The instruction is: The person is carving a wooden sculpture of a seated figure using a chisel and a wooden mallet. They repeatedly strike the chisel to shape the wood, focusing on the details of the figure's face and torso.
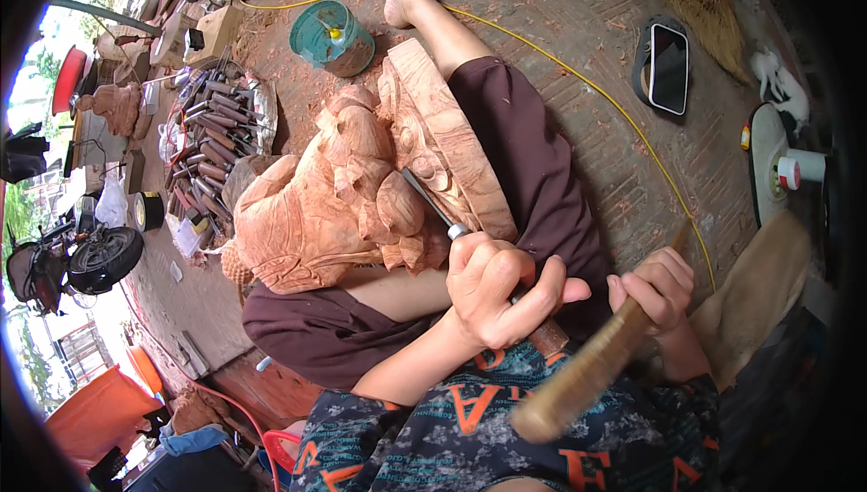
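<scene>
Carving [361,181] of orange-brown, swirling-grained wood, all bulges and cut folds, lying against the legs [533,158]. In a clenched left hand [501,289], a slim steel chisel [547,338], tip at the wood; in a tightly curled right hand [657,289], a tapering, blurred wooden mallet [582,373].

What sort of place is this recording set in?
Probably a wood-carving workshop, perhaps partly open-air: a large wooden carving lies by the person's legs, a pile of handled tools sits nearby, and the left hand holds a chisel toward the carving.
</scene>
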The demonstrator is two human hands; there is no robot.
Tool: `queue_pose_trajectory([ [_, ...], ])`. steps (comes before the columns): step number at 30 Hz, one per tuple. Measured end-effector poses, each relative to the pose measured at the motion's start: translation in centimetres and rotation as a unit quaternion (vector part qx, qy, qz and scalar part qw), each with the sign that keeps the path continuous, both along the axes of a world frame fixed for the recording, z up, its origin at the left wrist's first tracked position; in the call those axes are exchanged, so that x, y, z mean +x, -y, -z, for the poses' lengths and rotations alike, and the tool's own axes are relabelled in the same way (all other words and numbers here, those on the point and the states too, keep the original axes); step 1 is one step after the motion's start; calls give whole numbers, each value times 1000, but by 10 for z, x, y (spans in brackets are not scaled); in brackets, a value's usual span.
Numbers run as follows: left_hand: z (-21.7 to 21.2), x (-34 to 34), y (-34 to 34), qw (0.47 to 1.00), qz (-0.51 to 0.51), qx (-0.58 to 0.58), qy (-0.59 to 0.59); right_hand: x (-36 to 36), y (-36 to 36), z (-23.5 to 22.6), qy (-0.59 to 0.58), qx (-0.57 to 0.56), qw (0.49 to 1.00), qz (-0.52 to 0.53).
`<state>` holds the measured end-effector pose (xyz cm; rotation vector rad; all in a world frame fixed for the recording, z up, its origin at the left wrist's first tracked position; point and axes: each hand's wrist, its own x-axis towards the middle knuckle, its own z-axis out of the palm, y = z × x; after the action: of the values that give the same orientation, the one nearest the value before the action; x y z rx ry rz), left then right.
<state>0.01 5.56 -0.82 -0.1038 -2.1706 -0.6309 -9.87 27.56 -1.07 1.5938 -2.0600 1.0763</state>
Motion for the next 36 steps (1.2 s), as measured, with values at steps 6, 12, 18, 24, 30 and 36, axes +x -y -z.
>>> queue_pose_trajectory([
  [6,0,-5,9,999,4,-44,29,0,-1,2,18,67,997,39],
  [12,-4,0,1,1000,12,8,3,3,3,9,51,-69,996,2],
  [18,-8,0,14,999,30,10,12,1,2,4,22,12,1000,10],
  [24,-7,8,21,998,58,-8,21,4,0,11,23,10,999,27],
  [30,-19,9,22,997,71,22,30,8,4,7,56,-42,997,23],
  [36,-17,6,21,998,45,19,32,8,3,4,29,23,999,21],
])
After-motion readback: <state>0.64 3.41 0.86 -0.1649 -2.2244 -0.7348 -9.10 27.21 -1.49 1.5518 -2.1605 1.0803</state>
